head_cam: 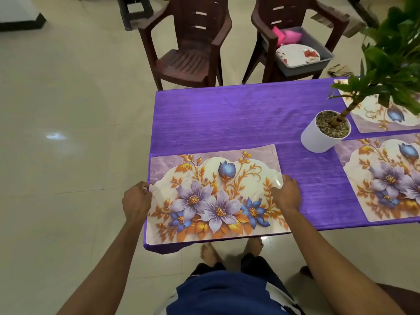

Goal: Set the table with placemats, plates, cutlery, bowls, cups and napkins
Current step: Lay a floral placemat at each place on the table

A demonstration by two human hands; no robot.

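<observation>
A floral placemat [213, 194] lies on the near left corner of the purple-covered table [227, 114]. My left hand [136, 201] pinches the mat's left edge at the table's side. My right hand [286, 193] grips its right edge, which curls up slightly under the fingers. Two more floral placemats lie at the right, one near [384, 178] and one far [375, 114], both partly cut off by the frame.
A white pot with a leafy plant [325, 133] stands between the mats. Two brown plastic chairs stand beyond the table; the right chair holds a grey tub [322, 62] with a flowered plate [297, 55] and pink items. My bare feet are under the near edge.
</observation>
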